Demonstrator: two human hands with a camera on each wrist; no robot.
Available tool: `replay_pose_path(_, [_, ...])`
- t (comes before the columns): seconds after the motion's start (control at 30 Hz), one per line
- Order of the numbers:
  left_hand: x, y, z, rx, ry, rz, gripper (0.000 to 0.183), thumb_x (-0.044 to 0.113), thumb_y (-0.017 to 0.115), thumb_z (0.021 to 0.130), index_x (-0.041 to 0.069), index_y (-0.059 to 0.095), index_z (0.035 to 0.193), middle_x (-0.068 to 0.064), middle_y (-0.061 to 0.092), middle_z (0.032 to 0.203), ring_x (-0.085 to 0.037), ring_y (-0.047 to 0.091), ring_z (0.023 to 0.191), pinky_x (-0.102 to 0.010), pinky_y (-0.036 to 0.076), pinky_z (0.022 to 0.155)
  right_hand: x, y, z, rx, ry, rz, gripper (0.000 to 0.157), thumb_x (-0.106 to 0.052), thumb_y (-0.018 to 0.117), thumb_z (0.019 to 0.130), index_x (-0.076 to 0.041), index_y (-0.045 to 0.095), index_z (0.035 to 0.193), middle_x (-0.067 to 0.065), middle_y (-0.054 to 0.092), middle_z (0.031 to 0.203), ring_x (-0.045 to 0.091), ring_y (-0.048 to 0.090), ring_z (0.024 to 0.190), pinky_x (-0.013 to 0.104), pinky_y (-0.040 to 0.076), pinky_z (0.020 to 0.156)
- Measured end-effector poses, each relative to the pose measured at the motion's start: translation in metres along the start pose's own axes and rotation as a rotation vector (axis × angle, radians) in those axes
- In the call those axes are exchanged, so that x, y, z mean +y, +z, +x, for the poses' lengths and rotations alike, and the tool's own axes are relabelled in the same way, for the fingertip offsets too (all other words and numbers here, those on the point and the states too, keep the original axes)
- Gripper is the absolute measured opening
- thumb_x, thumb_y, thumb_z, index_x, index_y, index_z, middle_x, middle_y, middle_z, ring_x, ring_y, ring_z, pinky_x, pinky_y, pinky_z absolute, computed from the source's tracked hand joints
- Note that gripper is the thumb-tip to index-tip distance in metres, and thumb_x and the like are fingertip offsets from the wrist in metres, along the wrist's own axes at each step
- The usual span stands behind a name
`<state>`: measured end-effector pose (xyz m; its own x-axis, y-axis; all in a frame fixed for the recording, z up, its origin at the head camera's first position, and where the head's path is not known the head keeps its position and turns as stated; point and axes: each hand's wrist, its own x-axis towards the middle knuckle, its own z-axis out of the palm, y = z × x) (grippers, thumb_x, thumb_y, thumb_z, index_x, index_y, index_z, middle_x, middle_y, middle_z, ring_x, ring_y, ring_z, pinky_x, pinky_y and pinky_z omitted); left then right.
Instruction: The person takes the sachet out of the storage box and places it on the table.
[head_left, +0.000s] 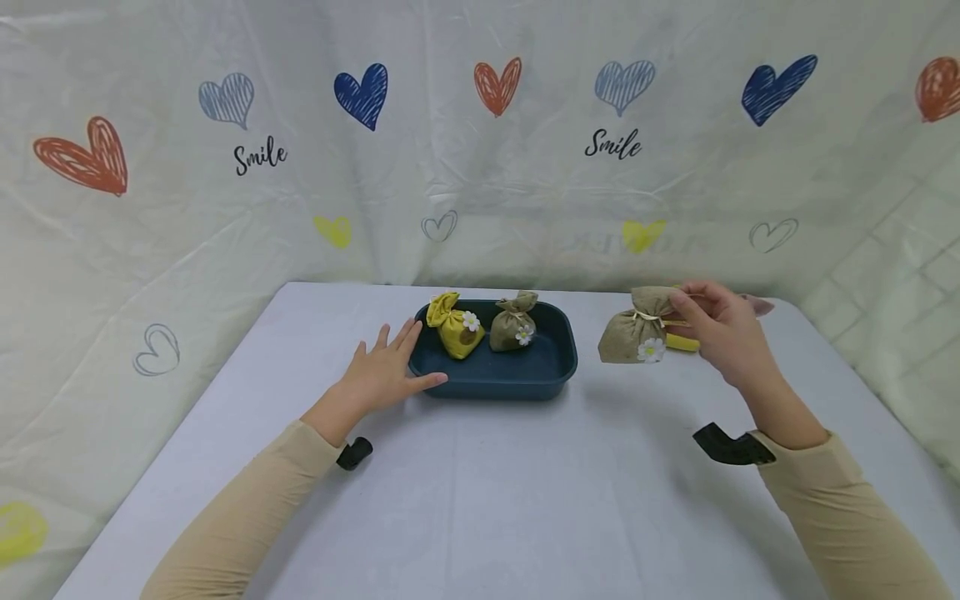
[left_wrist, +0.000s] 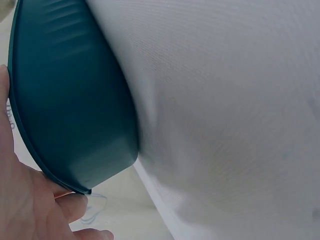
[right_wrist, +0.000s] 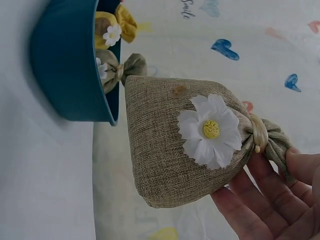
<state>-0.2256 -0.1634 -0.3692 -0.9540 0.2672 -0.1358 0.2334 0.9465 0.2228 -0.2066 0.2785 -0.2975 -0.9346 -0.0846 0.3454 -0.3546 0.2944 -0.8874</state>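
A brown burlap sachet (right_wrist: 160,135) with a white flower hangs from my right hand (head_left: 723,333), which pinches its gathered neck above the table, right of the basin. My left hand (head_left: 382,367) rests on the left end of a dark teal basin (head_left: 495,389), fingers spread and straight, thumb along the near rim. In the left wrist view, the fingers touch the basin's rim (left_wrist: 30,145). Inside the basin sit a yellow sachet (head_left: 457,335) at the left and another brown sachet (head_left: 512,325) in the middle, each with a white flower.
Behind the right hand, a yellow item (head_left: 682,342) and a pinkish piece (head_left: 759,306) lie on the table, both partly hidden. A white cloth covers the table (head_left: 480,500). A curtain printed with hearts (head_left: 498,87) hangs behind it.
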Motion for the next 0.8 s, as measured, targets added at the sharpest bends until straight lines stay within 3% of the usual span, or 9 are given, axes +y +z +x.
replay_pose_path(0.17, [0.001, -0.001, -0.001, -0.004, -0.001, -0.004, 0.11, 0.079, 0.05, 0.091, 0.013, 0.007, 0.167, -0.007, 0.005, 0.172, -0.043, 0.004, 0.155, -0.071, 0.01, 0.116, 0.007, -0.009, -0.002, 0.051, 0.033, -0.025, 0.009, -0.014, 0.055, 0.107, -0.007, 0.061, 0.106, -0.019, 0.069, 0.093, -0.004, 0.069, 0.084, 0.016, 0.056, 0.072])
replay_pose_path(0.33, [0.0, 0.0, 0.0, -0.003, 0.0, 0.002, 0.11, 0.08, 0.049, 0.091, 0.013, 0.006, 0.166, -0.007, 0.005, 0.172, -0.043, 0.004, 0.155, -0.072, 0.011, 0.116, 0.013, -0.018, 0.0, 0.07, 0.058, 0.063, 0.006, -0.013, 0.057, 0.106, -0.011, 0.062, 0.105, -0.017, 0.07, 0.094, -0.003, 0.071, 0.082, 0.015, 0.056, 0.071])
replay_pose_path(0.47, [0.0, 0.0, 0.0, -0.004, 0.001, 0.003, 0.11, 0.08, 0.049, 0.091, 0.013, 0.006, 0.167, -0.006, 0.005, 0.172, -0.043, 0.004, 0.155, -0.072, 0.011, 0.116, 0.016, -0.026, -0.001, 0.084, 0.075, 0.072, 0.006, -0.014, 0.057, 0.106, -0.015, 0.062, 0.104, -0.019, 0.071, 0.093, -0.003, 0.071, 0.079, 0.015, 0.056, 0.067])
replay_pose_path(0.67, [0.001, -0.001, -0.001, -0.011, 0.0, -0.009, 0.11, 0.08, 0.049, 0.091, 0.012, 0.007, 0.167, -0.008, 0.005, 0.172, -0.044, 0.003, 0.155, -0.072, 0.01, 0.116, 0.019, -0.038, -0.002, 0.107, 0.114, -0.041, 0.006, -0.02, 0.055, 0.108, -0.022, 0.06, 0.105, -0.027, 0.068, 0.09, -0.007, 0.069, 0.076, 0.016, 0.054, 0.055])
replay_pose_path(0.8, [0.001, -0.001, -0.001, -0.006, 0.005, -0.004, 0.11, 0.08, 0.05, 0.091, 0.012, 0.007, 0.166, -0.008, 0.006, 0.172, -0.044, 0.004, 0.155, -0.072, 0.011, 0.116, 0.023, -0.046, -0.002, 0.11, 0.105, -0.085, 0.008, -0.017, 0.054, 0.108, -0.022, 0.059, 0.105, -0.028, 0.066, 0.089, -0.01, 0.067, 0.076, 0.015, 0.054, 0.057])
